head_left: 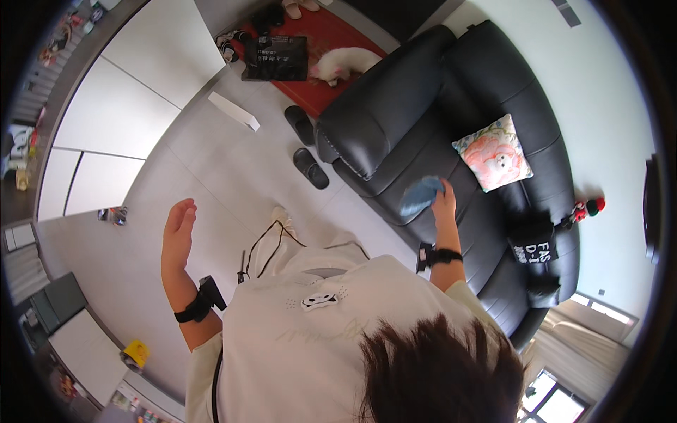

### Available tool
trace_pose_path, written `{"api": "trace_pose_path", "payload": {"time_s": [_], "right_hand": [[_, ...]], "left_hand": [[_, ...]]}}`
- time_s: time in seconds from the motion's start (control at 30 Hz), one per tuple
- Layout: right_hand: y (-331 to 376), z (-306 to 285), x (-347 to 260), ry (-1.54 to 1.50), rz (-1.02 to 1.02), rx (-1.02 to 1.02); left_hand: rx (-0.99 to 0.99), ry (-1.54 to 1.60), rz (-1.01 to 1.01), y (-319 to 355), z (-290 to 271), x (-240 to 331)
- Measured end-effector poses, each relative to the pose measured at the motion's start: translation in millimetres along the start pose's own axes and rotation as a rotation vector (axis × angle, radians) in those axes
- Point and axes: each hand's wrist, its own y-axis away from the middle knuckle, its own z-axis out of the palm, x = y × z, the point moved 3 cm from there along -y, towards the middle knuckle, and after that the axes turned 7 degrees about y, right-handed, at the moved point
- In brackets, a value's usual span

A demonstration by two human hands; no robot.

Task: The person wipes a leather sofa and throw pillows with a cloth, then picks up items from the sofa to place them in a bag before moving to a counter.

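Observation:
My right hand [444, 206] grips a folded blue cloth [420, 196], which hangs to the left of the fingers over the seat of the black sofa [430, 130]. I cannot tell whether the cloth touches the sofa. On the other side, my left hand [178, 229] is raised above the grey floor [211, 166] with its fingers stretched out and nothing in them. Both wrists wear black straps with small devices. Nearest to the cloth on the sofa lies a pink floral cushion [495, 154].
Two black slippers [310, 168] lie on the floor beside the sofa. Farther off, a white animal [344, 65] rests on a red mat [300, 93] near a black bag [276, 58]. A white cabinet [116, 106] lines the left, and a white box-like piece [233, 111] lies near it.

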Motion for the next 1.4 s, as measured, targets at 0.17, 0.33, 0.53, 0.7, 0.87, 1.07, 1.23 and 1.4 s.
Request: {"api": "trace_pose_path", "payload": {"time_s": [0.17, 0.33, 0.53, 0.7, 0.87, 1.07, 1.23, 1.4], "right_hand": [[-40, 82, -122, 0.015, -0.288, -0.091], [-43, 113, -160, -0.017, -0.185, -0.241], [-32, 142, -39, 0.296, 0.211, -0.152], [-24, 166, -90, -0.128, 0.79, -0.353], [-59, 191, -105, -0.259, 0.868, -0.337], [-99, 231, -53, -0.158, 0.714, -0.181], [-102, 249, -93, -0.352, 0.855, -0.087], [-112, 250, -115, -0.211, 0.827, 0.091]], "left_hand": [[0.034, 0.051, -0.089, -50, -43, 16], [-0.03, 0.022, 0.027, -116, -37, 64], [-0.198, -0.159, 0.074, -210, -15, 119], [-0.254, -0.183, 0.114, -263, -2, 172], [-0.403, -0.202, 0.166, -317, 20, 214], [-0.544, -0.255, 0.207, -399, 29, 248], [-0.503, -0.298, 0.237, -439, 37, 274], [-0.588, -0.369, 0.176, -471, 45, 292]]}}
